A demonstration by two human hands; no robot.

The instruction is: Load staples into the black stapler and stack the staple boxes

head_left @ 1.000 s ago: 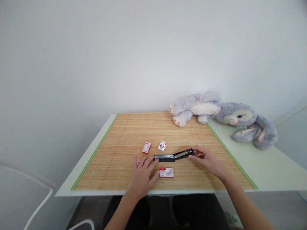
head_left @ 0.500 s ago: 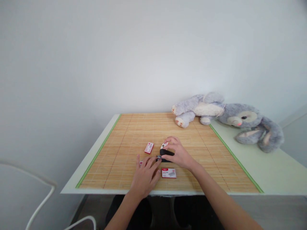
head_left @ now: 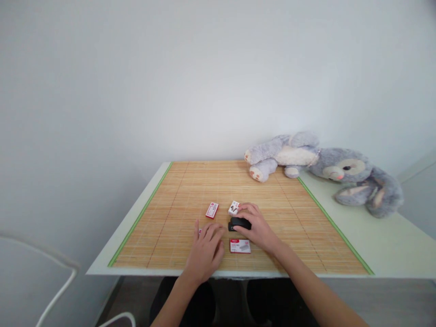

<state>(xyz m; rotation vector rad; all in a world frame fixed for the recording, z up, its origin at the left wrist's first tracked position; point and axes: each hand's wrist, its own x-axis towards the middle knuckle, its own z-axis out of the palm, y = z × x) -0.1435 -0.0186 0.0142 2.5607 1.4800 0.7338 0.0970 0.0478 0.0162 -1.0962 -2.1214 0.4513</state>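
Observation:
A small black stapler [head_left: 241,223] lies on the bamboo mat, its top arm now down over its base. My right hand [head_left: 261,232] grips it from the right, thumb on the near side and fingers on the far side. To its left, my left hand [head_left: 203,254] rests over the mat with fingers apart and nothing in them. Those fingers partly cover a small box [head_left: 200,231]. Just in front of the stapler lies a red-and-white staple box [head_left: 240,246]. Behind it sits a white box [head_left: 233,208] with a dark picture, partly hidden by my right fingers.
Another red-and-white box [head_left: 211,210] lies beyond my left hand. The bamboo mat [head_left: 163,231] with green edges covers much of the white table [head_left: 391,245]. A grey plush rabbit [head_left: 293,155] lies along the back right. A white cable [head_left: 61,288] hangs at the left.
The stapler's top arm has been lowered onto its base by my right hand. My left fingers have come away from the stapler's front end, slightly leftward.

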